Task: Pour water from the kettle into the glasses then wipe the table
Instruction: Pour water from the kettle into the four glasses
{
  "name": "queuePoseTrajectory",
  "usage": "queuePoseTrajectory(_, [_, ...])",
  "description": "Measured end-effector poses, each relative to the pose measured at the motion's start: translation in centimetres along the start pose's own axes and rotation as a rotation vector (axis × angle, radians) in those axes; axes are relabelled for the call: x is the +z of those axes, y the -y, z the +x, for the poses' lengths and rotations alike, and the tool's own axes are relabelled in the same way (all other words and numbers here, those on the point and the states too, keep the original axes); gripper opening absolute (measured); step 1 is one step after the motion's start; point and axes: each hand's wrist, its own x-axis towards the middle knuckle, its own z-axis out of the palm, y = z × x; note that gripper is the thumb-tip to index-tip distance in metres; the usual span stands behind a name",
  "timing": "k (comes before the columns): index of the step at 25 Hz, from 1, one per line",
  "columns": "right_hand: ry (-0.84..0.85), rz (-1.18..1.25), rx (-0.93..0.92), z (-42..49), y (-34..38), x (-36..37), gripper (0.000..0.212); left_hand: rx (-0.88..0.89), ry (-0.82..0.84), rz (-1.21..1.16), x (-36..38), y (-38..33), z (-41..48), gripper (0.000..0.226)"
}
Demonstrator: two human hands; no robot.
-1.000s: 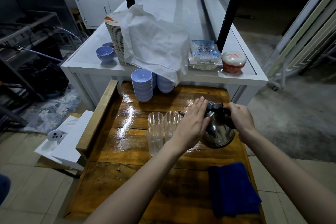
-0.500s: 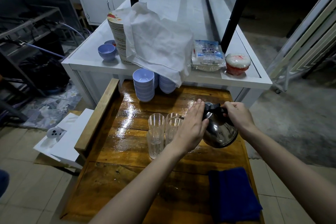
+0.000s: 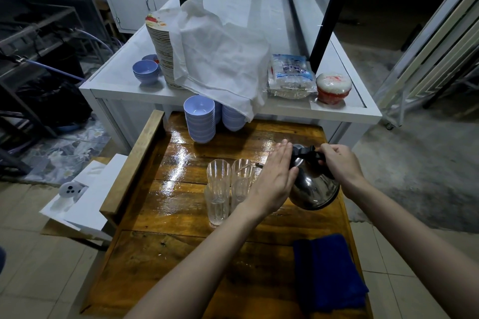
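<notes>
Both hands have stayed on the kettle (image 3: 312, 186) over the last second, and the kettle has tipped a little further toward the glasses (image 3: 229, 189), its base now lifted clear of the worktop (image 3: 181, 215). The right hand (image 3: 339, 163) is closed around the black handle at the kettle's top, carrying the weight. The left hand (image 3: 276, 181) lies flat with its fingers pressed together against the kettle's side and lid, steadying rather than gripping.

What the pour turns on is the line from spout to glass. The kettle's long axis, handle to spout, runs roughly right to left, and the thin spout tip shows just past the left hand's fingers, right at the rim of the far-right glass. The four glasses stand in a tight cluster directly left of the kettle, touching or nearly so; the near-left one seems to hold some water already. The left hand sits between the viewer and the spout, so the stream itself cannot be made out.

A blue cloth (image 3: 328, 272) lies near the worktop's front right corner, nearer the right arm, well apart from the glasses, untouched.
</notes>
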Motion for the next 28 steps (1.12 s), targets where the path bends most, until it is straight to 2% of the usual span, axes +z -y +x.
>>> queuePoseTrajectory(28, [-0.009,-0.068,-0.026,-0.4,0.0,-1.1,0.044,0.024,0.014,0.023,0.4,-0.5,-0.2,0.059])
